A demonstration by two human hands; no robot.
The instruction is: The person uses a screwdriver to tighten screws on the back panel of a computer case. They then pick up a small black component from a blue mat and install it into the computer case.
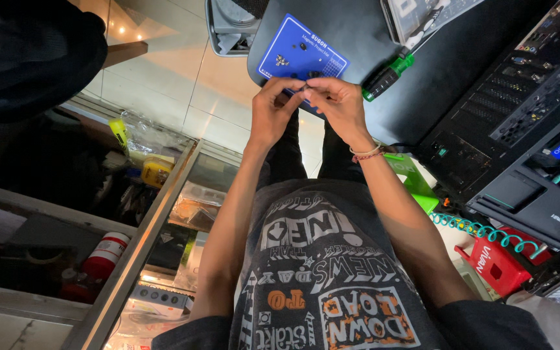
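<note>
Both hands meet in one shared grip: the left hand (272, 107) and right hand (339, 104) pinch their fingertips together on a tiny dark part (304, 87), too small to tell what it is. The fingers are nearly closed, and only a sliver of the part shows between them. It looks light, stiff and easy to drop, so a fingertip pinch at its ends seems the only workable hold.

To the left of the grip, well apart and lower, a glass-fronted cabinet (163, 194) holds a yellow box and a red-and-white can (104, 254). Just beyond the grip lies a blue rectangular mat (296, 48) carrying small metal screws on the dark round desk (351, 26). Just to the right rests a screwdriver with a green-and-black handle (387, 76). Farther right sits an opened black laptop chassis (520, 129), with a teal coiled cable (481, 230) below it.
</note>
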